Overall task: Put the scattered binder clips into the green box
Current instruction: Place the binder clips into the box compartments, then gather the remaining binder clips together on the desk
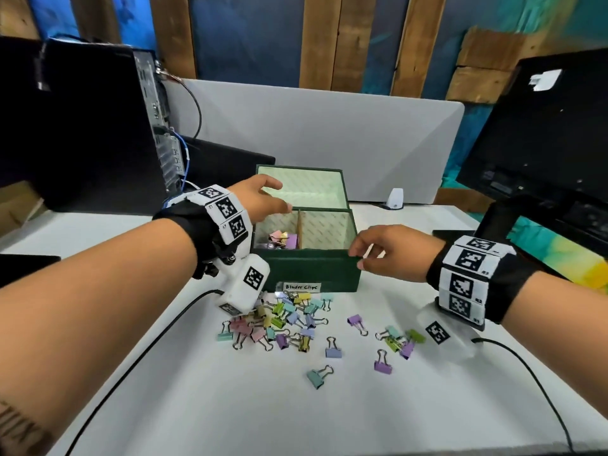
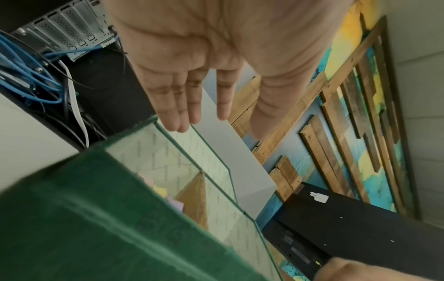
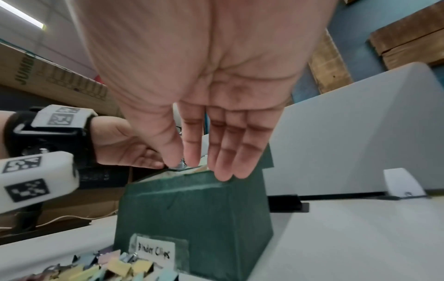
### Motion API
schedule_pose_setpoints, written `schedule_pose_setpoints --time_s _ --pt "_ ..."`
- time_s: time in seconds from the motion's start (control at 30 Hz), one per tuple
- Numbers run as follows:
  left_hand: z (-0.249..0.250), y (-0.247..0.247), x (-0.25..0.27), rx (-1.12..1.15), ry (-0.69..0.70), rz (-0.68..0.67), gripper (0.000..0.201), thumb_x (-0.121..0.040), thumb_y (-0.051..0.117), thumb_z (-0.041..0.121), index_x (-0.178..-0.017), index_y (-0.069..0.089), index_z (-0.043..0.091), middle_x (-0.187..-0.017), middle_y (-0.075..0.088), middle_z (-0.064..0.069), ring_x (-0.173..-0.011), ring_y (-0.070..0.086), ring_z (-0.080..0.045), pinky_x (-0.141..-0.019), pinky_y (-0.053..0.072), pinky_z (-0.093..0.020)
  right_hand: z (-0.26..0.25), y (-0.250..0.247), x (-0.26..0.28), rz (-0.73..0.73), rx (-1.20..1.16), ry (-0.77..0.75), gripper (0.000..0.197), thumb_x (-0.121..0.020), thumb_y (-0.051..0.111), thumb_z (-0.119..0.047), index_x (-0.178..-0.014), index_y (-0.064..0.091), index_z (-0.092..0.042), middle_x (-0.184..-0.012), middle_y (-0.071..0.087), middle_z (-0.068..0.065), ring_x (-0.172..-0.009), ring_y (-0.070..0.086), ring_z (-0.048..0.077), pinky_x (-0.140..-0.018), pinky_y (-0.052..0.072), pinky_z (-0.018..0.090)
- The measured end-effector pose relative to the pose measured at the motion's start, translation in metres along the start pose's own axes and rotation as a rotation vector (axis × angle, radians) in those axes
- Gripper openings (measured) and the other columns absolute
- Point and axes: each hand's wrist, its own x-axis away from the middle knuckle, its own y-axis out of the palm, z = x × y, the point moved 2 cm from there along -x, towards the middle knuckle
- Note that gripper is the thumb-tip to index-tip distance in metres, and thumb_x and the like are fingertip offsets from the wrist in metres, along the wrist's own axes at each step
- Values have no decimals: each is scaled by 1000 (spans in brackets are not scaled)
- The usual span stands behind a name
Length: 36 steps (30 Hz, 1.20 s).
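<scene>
The green box [image 1: 309, 271] labelled "Binder Clips" stands open at mid-table, its lid upright behind it and a divider inside. A few pastel clips [image 1: 279, 240] lie in its left compartment. Several scattered binder clips [image 1: 286, 320] are heaped on the white table in front of the box, with more [image 1: 399, 340] to the right. My left hand [image 1: 263, 199] hovers over the box's back left corner, fingers straight and empty [image 2: 192, 106]. My right hand [image 1: 378, 251] rests its straight fingertips [image 3: 223, 171] on the front right rim of the box [image 3: 192, 209], holding nothing.
A black computer tower [image 1: 82, 126] with blue cables stands at the left, and a black monitor [image 1: 543, 143] at the right. A grey partition [image 1: 312, 126] closes off the back. Black cables [image 1: 148, 350] trail across the table from both wrists.
</scene>
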Motion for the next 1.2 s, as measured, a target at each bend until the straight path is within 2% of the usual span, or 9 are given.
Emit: schedule_pose_setpoints --time_s 0.13,0.27,0.37,0.47,0.6,0.7,0.83,1.03,1.2 --pt "-3 -11 31 20 45 9 12 -84 63 14 -87 60 25 -84 63 4 -77 63 -16 -70 57 -31 15 6 11 -88 73 87 20 -89 57 -26 -109 63 -26 -96 58 -10 -84 52 11 -78 38 20" --pt "-20 -16 59 -174 -56 -108 9 -88 56 12 -88 63 18 -81 62 1 -63 58 -11 -52 45 -20 17 21 21 -279 214 133 33 -90 55 -32 -122 58 -25 -121 60 -3 -100 54 13 -92 39 22" --pt "-43 -13 75 -320 -229 -233 12 -84 62 18 -95 66 20 -92 64 -1 -72 60 -14 -55 49 -21 9 33 24 -372 291 139 48 -89 54 -43 -134 47 -27 -136 53 -4 -117 52 16 -101 39 26" --pt "-60 -2 86 -594 -298 -304 56 -73 75 38 -124 55 28 -118 60 -1 -98 60 -19 -76 54 -30 1 35 26 -427 340 184 66 -83 55 -58 -140 39 -28 -142 45 -5 -99 50 13 -84 41 25" --pt "-62 16 95 -862 -214 -408 92 -65 75 55 -143 32 32 -144 40 0 -131 42 -24 -105 37 -36 8 29 32 -509 334 259 81 -70 65 -65 -138 37 -32 -129 53 -4 -89 56 12 -70 45 20" --pt "-58 25 100 -957 -170 -447 93 -66 76 53 -144 29 31 -144 38 0 -132 40 -25 -106 35 -38 19 31 38 -596 261 308 89 -64 78 -53 -138 34 -36 -113 61 -1 -100 66 18 -70 55 25" --pt "-54 34 99 -942 -92 -459 78 -65 80 44 -132 43 32 -130 50 2 -114 52 -20 -95 42 -30 22 40 42 -599 121 296 88 -66 84 -28 -136 33 -38 -112 60 8 -81 66 22 -87 57 36" --pt "-51 40 102 -848 -45 -464 59 -67 80 35 -119 54 31 -101 54 10 -88 53 -12 -70 43 -20 5 54 30 -513 75 151 64 -77 75 -18 -131 43 -30 -110 63 6 -62 61 10 -75 53 24" --pt "-47 34 109 -857 -18 -351 73 -68 74 51 -131 42 35 -125 49 5 -111 53 -18 -90 43 -28 -6 51 26 -418 121 91 63 -79 69 -41 -135 42 -29 -117 53 -3 -77 60 16 -73 50 24"
